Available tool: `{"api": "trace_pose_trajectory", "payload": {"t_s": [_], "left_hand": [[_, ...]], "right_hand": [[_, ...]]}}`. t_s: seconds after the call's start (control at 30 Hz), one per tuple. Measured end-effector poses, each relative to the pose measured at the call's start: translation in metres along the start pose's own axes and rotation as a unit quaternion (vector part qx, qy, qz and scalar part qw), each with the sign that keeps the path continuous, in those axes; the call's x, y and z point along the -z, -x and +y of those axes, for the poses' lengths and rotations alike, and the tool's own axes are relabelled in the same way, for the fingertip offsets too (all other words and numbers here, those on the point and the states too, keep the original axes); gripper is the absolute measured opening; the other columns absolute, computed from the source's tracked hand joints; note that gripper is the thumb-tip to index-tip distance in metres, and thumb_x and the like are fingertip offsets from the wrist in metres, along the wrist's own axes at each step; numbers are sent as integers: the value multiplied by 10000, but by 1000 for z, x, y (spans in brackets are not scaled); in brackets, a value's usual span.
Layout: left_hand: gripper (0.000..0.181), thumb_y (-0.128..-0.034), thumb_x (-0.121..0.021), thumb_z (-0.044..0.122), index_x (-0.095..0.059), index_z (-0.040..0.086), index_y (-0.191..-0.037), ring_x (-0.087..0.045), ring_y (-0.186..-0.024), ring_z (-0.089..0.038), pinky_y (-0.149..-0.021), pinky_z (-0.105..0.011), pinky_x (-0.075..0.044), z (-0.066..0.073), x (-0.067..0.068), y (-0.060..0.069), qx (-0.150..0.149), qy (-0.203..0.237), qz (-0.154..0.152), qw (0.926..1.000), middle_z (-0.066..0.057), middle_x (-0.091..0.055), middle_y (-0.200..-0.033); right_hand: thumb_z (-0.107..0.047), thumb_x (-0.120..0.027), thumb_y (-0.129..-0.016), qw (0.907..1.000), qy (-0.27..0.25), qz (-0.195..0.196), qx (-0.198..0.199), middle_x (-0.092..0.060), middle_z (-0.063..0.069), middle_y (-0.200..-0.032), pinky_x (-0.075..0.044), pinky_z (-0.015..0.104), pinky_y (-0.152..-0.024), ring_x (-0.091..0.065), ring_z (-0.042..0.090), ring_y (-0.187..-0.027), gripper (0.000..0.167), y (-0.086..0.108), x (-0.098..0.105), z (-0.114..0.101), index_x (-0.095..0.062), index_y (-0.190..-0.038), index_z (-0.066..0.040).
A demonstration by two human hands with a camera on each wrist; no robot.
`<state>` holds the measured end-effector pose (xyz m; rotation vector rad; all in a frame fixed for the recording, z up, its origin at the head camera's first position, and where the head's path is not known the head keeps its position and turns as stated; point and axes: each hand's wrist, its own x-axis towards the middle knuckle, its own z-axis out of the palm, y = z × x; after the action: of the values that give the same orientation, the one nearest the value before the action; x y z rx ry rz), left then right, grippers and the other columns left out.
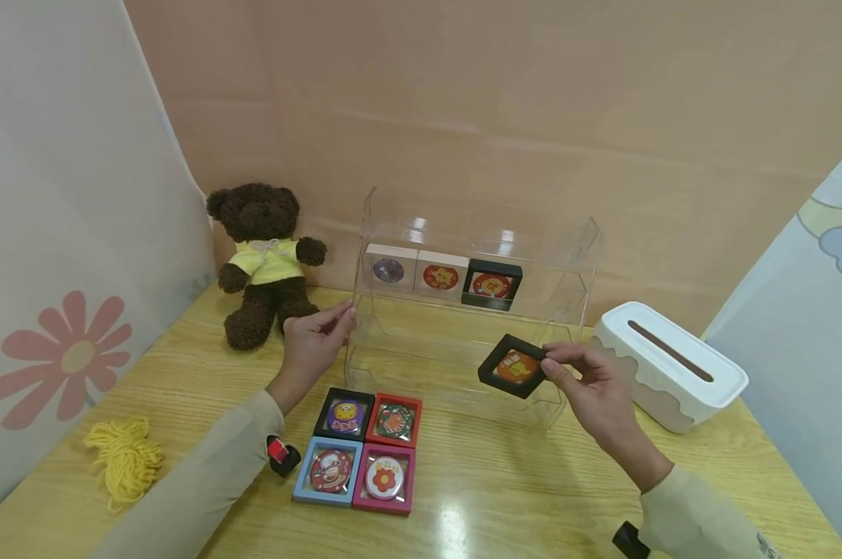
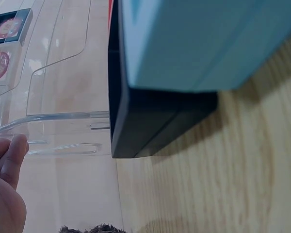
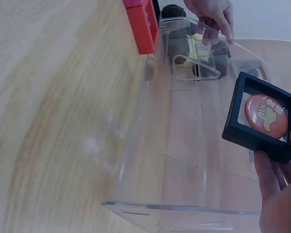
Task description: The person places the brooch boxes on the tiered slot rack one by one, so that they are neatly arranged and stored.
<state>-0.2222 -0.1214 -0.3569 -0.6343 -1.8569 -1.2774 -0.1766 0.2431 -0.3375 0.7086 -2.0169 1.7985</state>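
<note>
My right hand (image 1: 600, 400) pinches a black display frame (image 1: 492, 371) by its right corner, tilted in front of a clear acrylic display rack (image 1: 421, 353). Behind the frame's window sits an orange round badge (image 3: 266, 115) with a yellow thumbs-up hand. With thumb and fingers, my left hand (image 1: 311, 349) grips the left side edge of the rack. On the rack's upper tier stand two white frames (image 1: 415, 287) and a black frame (image 1: 467, 301) with a red badge. Several framed badges lie together on the table: black (image 1: 321, 423), red (image 1: 419, 423), light blue (image 1: 302, 481), pink (image 1: 408, 497).
A brown teddy bear (image 1: 256, 217) in a yellow shirt sits behind my left hand. Yellow yarn (image 1: 126, 462) lies on the wooden table (image 1: 505, 497) at left. To the right of the rack stands a white tissue box (image 1: 673, 365). Curtains hang behind and at both sides.
</note>
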Motion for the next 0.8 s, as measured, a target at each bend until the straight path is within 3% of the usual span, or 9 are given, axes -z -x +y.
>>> {"api": "trace_pose_trajectory", "payload": {"t_s": [0.3, 0.53, 0.8], "left_hand": [[170, -818, -657, -143, -686, -146, -985, -629, -472, -231, -485, -182, -521, 0, 0, 1, -24, -36, 29, 10000, -218, -679, -742], [167, -810, -658, -152, -686, -151, -975, -627, -468, -228, -483, -188, -523, 0, -1, 0, -133, -57, 44, 9999, -217, -678, -735], [168, -817, -655, -145, -685, -148, -983, -628, -469, -213, -487, -187, -523, 0, 0, 1, -38, -74, 59, 9999, -215, -677, -726]], "right_hand": [[225, -609, -801, 9972, -342, 348, 566, -678, 88, -968, -547, 223, -709, -660, 156, -910, 70, -19, 8, -5, -598, -863, 194], [231, -615, -790, 9946, -521, 699, 562, -686, 81, -919, -547, 220, -697, -665, 144, -876, 93, -32, 14, -11, -600, -877, 200], [225, -616, -792, 9903, -638, 1034, 680, -687, 124, -882, -552, 229, -672, -675, 160, -842, 112, -46, 19, -19, -634, -900, 200]]}}
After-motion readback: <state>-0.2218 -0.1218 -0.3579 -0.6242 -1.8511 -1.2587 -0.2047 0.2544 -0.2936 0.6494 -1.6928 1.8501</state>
